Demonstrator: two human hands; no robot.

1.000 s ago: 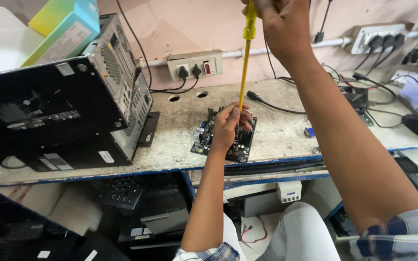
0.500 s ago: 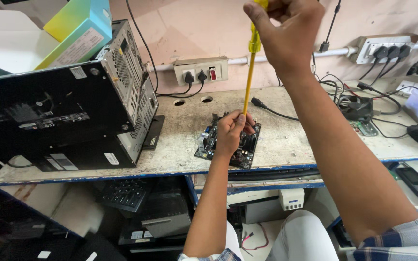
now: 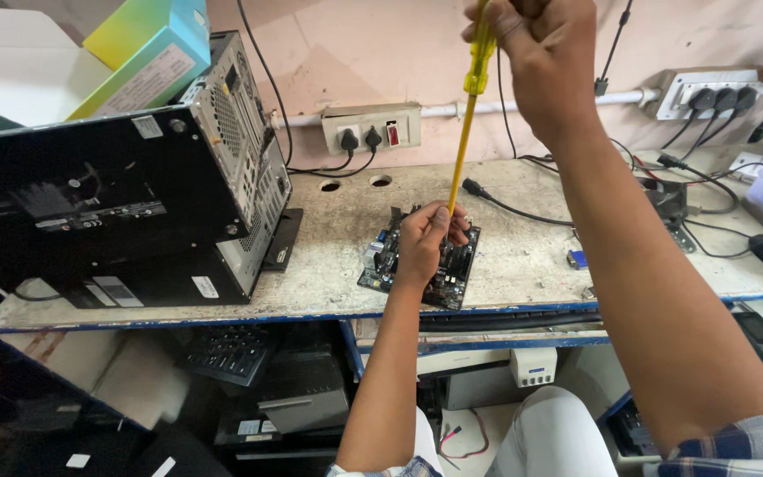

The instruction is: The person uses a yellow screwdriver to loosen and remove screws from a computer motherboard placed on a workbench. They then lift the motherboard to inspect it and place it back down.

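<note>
**Long yellow screwdriver held upright over a motherboard**

On the worn workbench (image 3: 523, 265), near its front edge, a dark motherboard (image 3: 457, 274) lies flat, turned a little askew to the blue-trimmed rim. The left hand (image 3: 424, 243) rests on top of the board, fingers curled closed around the lower end of a yellow screwdriver (image 3: 468, 115), so the tip is hidden under the hand. The shaft rises almost upright, leaning slightly to the right, up to the right hand (image 3: 540, 62), which is raised high in front of the wall and closed tightly around the handle; only the lower part of the translucent yellow handle shows beneath the fist.

Left of the motherboard, a black desktop computer case (image 3: 117, 203) sits tilted on the bench, its grey rear panel facing the board. A green and blue box (image 3: 147, 53) rests on top of it. Two round holes pierce the bench surface just behind the board, and above them a wall socket (image 3: 373, 128) holds two black plugs beside a red switch. A black cable (image 3: 509, 205) trails across the bench behind the board. A second socket strip (image 3: 708, 88) with several plugs is mounted farther right, with tangled cables under it. Below the bench, a black keyboard (image 3: 222, 353) lies on a shelf.
</note>
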